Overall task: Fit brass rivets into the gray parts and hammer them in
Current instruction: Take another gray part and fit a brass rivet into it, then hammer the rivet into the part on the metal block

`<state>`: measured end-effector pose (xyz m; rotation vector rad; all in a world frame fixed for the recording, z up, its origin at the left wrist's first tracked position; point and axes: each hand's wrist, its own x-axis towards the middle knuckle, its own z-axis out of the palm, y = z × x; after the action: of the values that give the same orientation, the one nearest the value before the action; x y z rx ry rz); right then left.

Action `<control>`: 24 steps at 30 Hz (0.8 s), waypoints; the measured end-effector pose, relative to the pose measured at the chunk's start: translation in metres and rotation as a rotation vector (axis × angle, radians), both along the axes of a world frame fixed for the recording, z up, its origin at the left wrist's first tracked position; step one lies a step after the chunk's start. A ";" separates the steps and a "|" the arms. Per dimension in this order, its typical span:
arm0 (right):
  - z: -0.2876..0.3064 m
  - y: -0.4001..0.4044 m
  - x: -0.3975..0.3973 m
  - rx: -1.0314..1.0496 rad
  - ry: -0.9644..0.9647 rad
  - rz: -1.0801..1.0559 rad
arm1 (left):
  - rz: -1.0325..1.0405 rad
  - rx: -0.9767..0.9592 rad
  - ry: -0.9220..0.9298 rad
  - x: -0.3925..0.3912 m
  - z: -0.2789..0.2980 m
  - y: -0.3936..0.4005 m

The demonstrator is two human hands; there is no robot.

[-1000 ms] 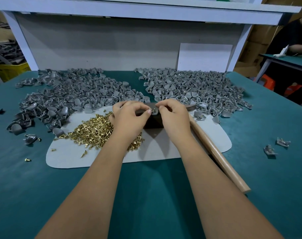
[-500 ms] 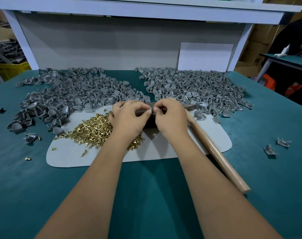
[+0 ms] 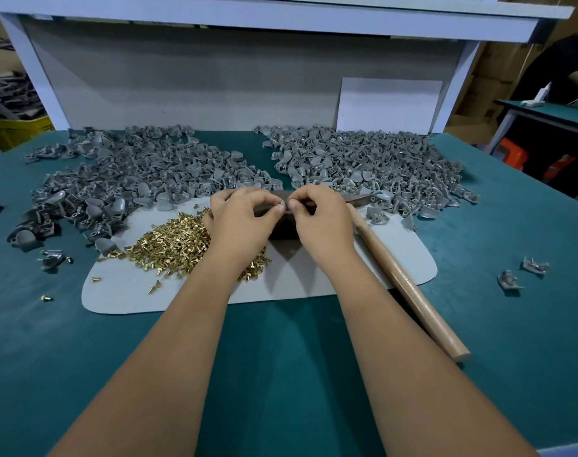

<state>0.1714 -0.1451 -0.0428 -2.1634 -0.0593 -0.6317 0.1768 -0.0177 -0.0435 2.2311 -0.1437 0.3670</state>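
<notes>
Two heaps of gray parts cover the far surface; the hammer lies right. Left hand and right hand pinch one stiff, light part together; the rivet looks small and slippery.

Rivets and parts at mid-frame
Brass rivets heaped center-left on a pad; gray parts piled in two mounds above.
</notes>
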 end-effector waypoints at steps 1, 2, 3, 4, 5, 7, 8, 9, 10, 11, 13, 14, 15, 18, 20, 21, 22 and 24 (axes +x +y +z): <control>-0.001 -0.001 -0.001 0.044 -0.012 0.014 | 0.002 -0.009 0.003 0.000 0.000 0.000; -0.001 -0.002 -0.001 0.111 -0.020 0.020 | 0.004 -0.019 0.007 0.000 0.000 0.000; 0.000 -0.003 -0.001 0.189 -0.025 0.020 | 0.006 -0.030 0.011 0.001 0.000 0.000; 0.001 -0.003 -0.001 0.265 -0.027 0.015 | 0.007 -0.038 0.014 0.001 0.000 0.001; 0.001 -0.003 -0.001 0.327 -0.029 0.008 | 0.007 -0.042 0.017 0.002 0.000 0.001; 0.001 -0.003 0.000 0.377 -0.026 0.000 | 0.008 -0.042 0.021 0.002 0.000 0.001; 0.000 -0.003 -0.001 0.374 -0.017 0.001 | 0.009 -0.043 0.024 0.002 0.000 0.001; 0.000 -0.003 -0.002 0.363 -0.006 0.004 | 0.009 -0.047 0.029 0.002 0.001 0.000; 0.001 -0.002 -0.002 0.355 0.006 0.009 | 0.009 -0.052 0.034 0.002 0.001 0.000; 0.003 -0.002 -0.003 0.351 0.014 0.014 | 0.007 -0.057 0.035 0.002 0.001 0.000; 0.012 -0.006 -0.004 0.334 0.025 -0.007 | 0.006 -0.058 0.035 0.002 0.001 -0.001; 0.017 -0.010 -0.004 0.316 0.039 -0.041 | 0.006 -0.055 0.035 0.002 0.002 -0.001; 0.023 -0.017 -0.004 0.283 0.069 -0.090 | 0.006 -0.049 0.036 0.002 0.002 0.000; 0.032 -0.046 -0.008 -0.048 0.232 -0.290 | 0.003 -0.028 0.031 0.002 0.001 0.000; 0.031 -0.063 -0.017 -0.345 0.347 -0.410 | 0.006 -0.021 0.023 0.003 0.001 -0.001; 0.028 -0.068 -0.022 -0.435 0.400 -0.439 | 0.009 -0.019 0.019 0.003 0.001 -0.002; 0.024 -0.072 -0.027 -0.482 0.448 -0.451 | 0.011 -0.018 0.016 0.003 0.000 -0.002; 0.017 -0.072 -0.035 -0.526 0.497 -0.455 | 0.016 -0.009 0.009 0.002 0.000 -0.002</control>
<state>0.1364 -0.2169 -0.0263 -2.8195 0.6099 -0.3222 0.1790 -0.0198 -0.0433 2.2257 -0.1194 0.3648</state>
